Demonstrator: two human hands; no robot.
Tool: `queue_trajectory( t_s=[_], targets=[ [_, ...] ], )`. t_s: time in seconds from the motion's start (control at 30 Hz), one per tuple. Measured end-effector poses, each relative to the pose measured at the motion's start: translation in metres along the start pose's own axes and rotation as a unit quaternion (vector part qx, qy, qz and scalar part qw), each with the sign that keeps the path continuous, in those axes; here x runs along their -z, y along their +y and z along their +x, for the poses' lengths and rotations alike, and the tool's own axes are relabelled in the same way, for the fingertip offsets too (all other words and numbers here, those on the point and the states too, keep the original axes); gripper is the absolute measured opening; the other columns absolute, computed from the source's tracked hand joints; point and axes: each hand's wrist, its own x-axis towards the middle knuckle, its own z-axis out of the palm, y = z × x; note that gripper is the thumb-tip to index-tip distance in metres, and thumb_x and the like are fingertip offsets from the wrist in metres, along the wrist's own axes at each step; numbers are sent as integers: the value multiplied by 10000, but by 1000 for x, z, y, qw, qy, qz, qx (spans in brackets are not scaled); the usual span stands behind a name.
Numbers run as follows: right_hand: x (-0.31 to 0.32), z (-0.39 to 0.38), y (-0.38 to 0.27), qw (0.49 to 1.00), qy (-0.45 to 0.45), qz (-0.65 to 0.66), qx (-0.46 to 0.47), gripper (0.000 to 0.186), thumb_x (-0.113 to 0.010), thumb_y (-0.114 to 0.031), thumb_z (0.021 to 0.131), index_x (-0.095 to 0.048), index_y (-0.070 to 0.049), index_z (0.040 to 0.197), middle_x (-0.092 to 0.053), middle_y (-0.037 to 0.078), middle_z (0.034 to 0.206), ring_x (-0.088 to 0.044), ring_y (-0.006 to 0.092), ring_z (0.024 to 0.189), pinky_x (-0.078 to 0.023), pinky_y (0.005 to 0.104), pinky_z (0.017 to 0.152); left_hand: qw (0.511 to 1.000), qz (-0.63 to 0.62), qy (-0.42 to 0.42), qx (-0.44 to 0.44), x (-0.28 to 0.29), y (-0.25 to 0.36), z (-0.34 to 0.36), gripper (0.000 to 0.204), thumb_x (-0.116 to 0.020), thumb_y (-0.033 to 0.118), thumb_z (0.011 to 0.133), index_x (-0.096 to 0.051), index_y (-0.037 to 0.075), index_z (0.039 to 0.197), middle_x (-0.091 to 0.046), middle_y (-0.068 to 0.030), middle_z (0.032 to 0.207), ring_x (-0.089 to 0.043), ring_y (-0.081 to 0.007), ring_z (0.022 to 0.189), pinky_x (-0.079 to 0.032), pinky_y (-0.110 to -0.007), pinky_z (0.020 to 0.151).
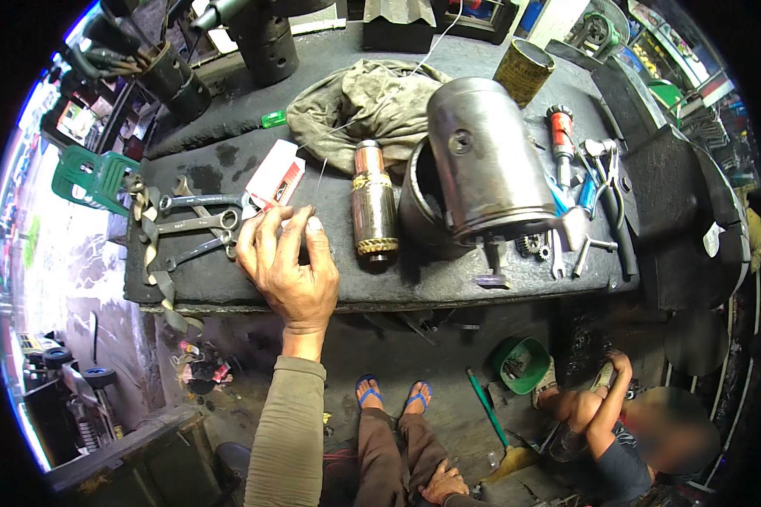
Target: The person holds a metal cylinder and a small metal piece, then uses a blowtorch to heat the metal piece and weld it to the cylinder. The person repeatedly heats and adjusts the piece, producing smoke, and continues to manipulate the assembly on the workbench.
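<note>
Cropped sleeve point(286, 431); unclear whether left hand point(293, 270) touches box point(274, 171).

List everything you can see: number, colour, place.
Workbench: one, dark grey, centre
Coppery cylinder: one, gold and silver, bench middle
Large cylinder: one, silver, right of it
Rag: one, grey-green, behind them
Wrenches: at least three, grey, bench left
Box: one, white and red, beside wrenches
Can: one, rusty yellow, bench back right
Hand tools: several, mixed colours, bench right
Plastic seat: one, green, far left
Broom: one, green-handled, floor
Clutter: uncountable, mixed, edges
Co-worker: one, dark shirt, lower right
Left hand: one, bare, over bench
Right hand: one, bare, lower edge
</note>
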Motion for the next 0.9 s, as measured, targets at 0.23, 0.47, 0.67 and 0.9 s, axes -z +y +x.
queue_trajectory(
  t_s=[0.23, 0.47, 0.67, 0.9],
  targets=[
    [30, -16, -18, 998, -57, -22, 9, 1174, -702, -656, 923, -42, -106, 1723, -422, 238, 1599, -493, 401, 1458, -468, 583, 1139, 1000, -15, -15, 2, 4, -2, 0, 154, -748, 137, 946, -805, 66, 1069, -696, -94, 1169, -546, -336, 1236, -396, -474, 1115],
    [35, -17, -21, 999, -48, -13, 16, 1157, -713, -639, 923, -68, -108, 1724, -409, 234, 1620, -468, 393, 1488, -451, 557, 1163, 1000, -24, 2, 19, 3, -2, 1, 149, -741, 95, 905, -794, 60, 1041, -693, -106, 1126, -565, -348, 1225, -421, -492, 1090],
    [18, 0, -8, 998, -48, 14, 40, 1199, -710, -680, 903, -57, -97, 1723, -434, 257, 1599, -492, 413, 1468, -445, 527, 1176, 999, -21, -4, 35, 1, -4, -1, 150, -738, 103, 907, -785, 47, 1038, -686, -108, 1117, -568, -354, 1202, -424, -500, 1084],
    [6, 27, 49, 978, 22, 105, 178, 989, -713, -643, 904, -382, -51, 1624, -507, 318, 1552, -552, 472, 1393, -464, 483, 1162, 998, -34, -20, 49, 5, 0, 3, 156, -723, 107, 922, -771, 25, 1047, -675, -131, 1116, -568, -367, 1199, -450, -503, 1062]
  ],
)
